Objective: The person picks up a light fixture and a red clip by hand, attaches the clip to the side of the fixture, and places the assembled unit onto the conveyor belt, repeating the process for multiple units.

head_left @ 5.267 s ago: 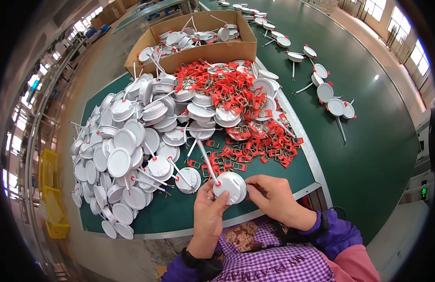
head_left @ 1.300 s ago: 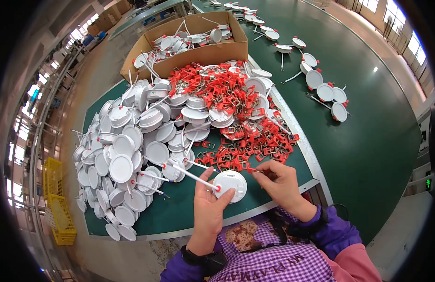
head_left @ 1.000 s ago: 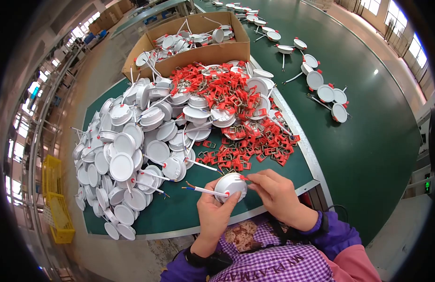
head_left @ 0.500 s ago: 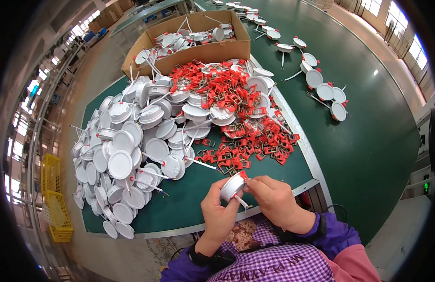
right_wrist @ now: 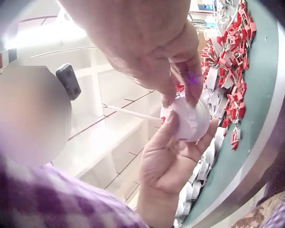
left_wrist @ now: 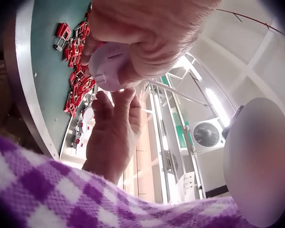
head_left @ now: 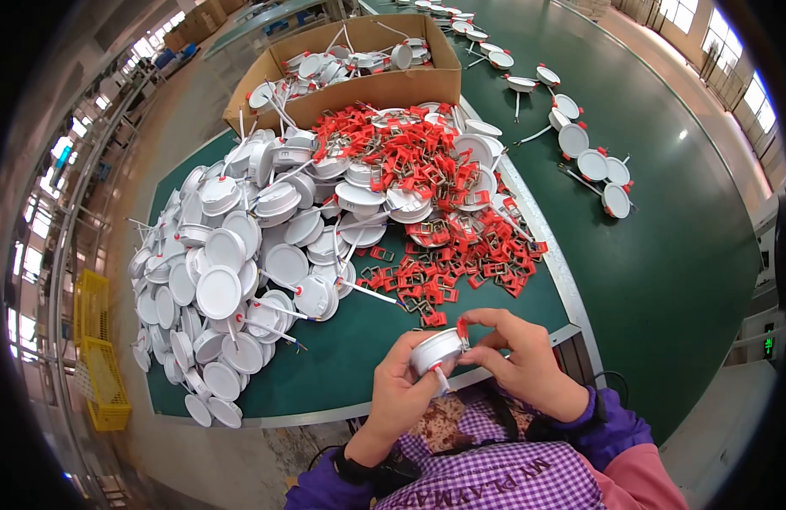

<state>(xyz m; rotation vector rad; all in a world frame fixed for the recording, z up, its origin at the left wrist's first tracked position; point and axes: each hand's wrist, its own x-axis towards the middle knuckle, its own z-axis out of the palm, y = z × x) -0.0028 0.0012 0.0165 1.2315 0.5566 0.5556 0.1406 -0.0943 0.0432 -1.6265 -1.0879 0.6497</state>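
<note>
The left hand (head_left: 399, 393) is gripping a round white downlight (head_left: 438, 350) by its rim, fingers curled round it, while the right hand (head_left: 520, 357) is pinching a red spring clip (head_left: 462, 330) at its edge. Both hands are working above the near edge of the green bench (head_left: 350, 357). The housing is looking light, rigid and rather smooth, so the rim is offering the surest hold; the cable (head_left: 442, 380) is probably bending easily, and the clip's metal part is likely springy.
</note>
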